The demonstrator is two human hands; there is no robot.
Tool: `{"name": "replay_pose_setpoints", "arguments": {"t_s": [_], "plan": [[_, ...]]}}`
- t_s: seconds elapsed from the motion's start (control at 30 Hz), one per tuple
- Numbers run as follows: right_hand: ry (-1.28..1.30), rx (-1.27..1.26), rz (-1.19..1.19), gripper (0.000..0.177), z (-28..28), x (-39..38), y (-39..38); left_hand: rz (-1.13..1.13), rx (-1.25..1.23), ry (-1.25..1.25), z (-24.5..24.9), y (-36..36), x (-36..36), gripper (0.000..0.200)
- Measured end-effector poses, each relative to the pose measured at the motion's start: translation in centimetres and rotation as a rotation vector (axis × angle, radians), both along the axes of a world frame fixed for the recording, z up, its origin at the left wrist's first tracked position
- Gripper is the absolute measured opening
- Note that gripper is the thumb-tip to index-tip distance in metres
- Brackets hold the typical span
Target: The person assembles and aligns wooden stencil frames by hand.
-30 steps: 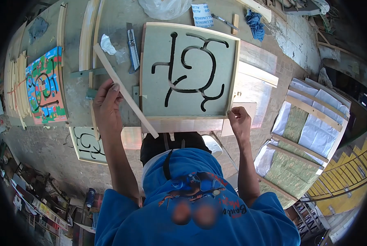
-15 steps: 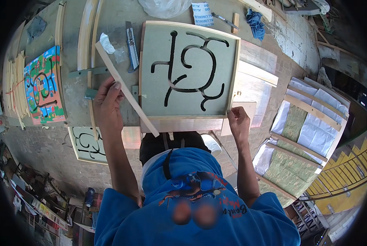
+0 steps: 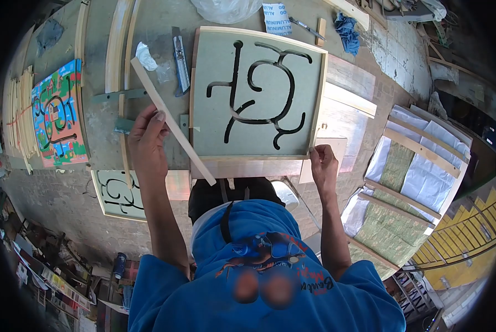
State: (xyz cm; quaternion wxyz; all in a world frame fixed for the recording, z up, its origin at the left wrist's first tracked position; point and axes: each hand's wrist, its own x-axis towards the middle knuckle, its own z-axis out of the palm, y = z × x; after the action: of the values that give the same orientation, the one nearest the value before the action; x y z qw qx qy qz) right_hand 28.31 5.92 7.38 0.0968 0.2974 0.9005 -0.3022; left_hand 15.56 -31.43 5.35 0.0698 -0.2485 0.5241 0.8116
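Observation:
My left hand [image 3: 150,135] pinches a thin, pale wooden strip [image 3: 173,122] between thumb and fingers. The strip slants across the left edge of a framed board [image 3: 220,135], its lower end reaching past the table edge near my waist. Black curved grooves or lines mark the board's grey-green face, and light wooden edging shows along its sides. At the board's lower right corner my right hand [image 3: 324,166] is closed, its fingertips on the edging. A utility knife [image 3: 181,61] lies just left of the board, near a crumpled white scrap [image 3: 145,56].
On the left are a colourful painted panel [image 3: 60,119] and a bundle of thin strips [image 3: 20,119]. Longer wooden strips [image 3: 117,47] lie behind my left hand. A blue cloth [image 3: 346,33] and sandpaper sheet [image 3: 276,19] are at the back. Another lined board [image 3: 118,207] stands below the table edge.
Very little differs. The framed board, the knife and my right hand appear a few pixels further right, with a slight shift of the view. My left hand still holds the strip.

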Motion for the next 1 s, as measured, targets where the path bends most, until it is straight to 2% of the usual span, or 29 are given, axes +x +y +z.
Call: {"name": "replay_pose_setpoints", "arguments": {"t_s": [0.1,0.17,0.27,0.33,0.4,0.43,0.6,0.8,1.0], "plan": [[0.023,-0.018,0.005,0.022,-0.1,0.2,0.1,0.030,-0.068,-0.033,0.5,0.3,-0.2,0.028],[0.056,-0.040,-0.003,0.023,-0.5,0.4,0.2,-0.014,-0.183,0.005,1.2,1.0,-0.7,0.027],[0.027,-0.040,-0.050,0.026,-0.8,0.5,0.3,0.020,-0.314,0.094,3.5,2.3,-1.9,0.025],[0.100,-0.079,-0.100,0.031,-0.7,0.4,0.1,0.037,-0.347,0.127,3.8,2.9,-2.8,0.024],[0.121,-0.063,-0.103,0.035,-0.2,-0.1,0.0,-0.030,-0.599,0.305,3.3,3.4,-3.8,0.024],[0.151,-0.045,-0.092,0.037,-0.1,-0.2,0.1,-0.022,-0.609,0.304,3.2,3.9,-4.3,0.024],[0.231,-0.043,-0.104,0.040,0.9,-1.1,-0.4,-0.259,-0.940,0.457,2.4,5.7,-6.1,0.026],[0.359,-0.010,-0.003,0.035,1.0,-1.1,-1.0,-0.315,-1.011,0.439,0.4,6.1,-6.2,0.024],[0.348,-0.046,0.014,0.036,0.6,-0.8,-1.5,-0.331,-1.082,0.443,-0.3,5.8,-6.7,0.025]]}}
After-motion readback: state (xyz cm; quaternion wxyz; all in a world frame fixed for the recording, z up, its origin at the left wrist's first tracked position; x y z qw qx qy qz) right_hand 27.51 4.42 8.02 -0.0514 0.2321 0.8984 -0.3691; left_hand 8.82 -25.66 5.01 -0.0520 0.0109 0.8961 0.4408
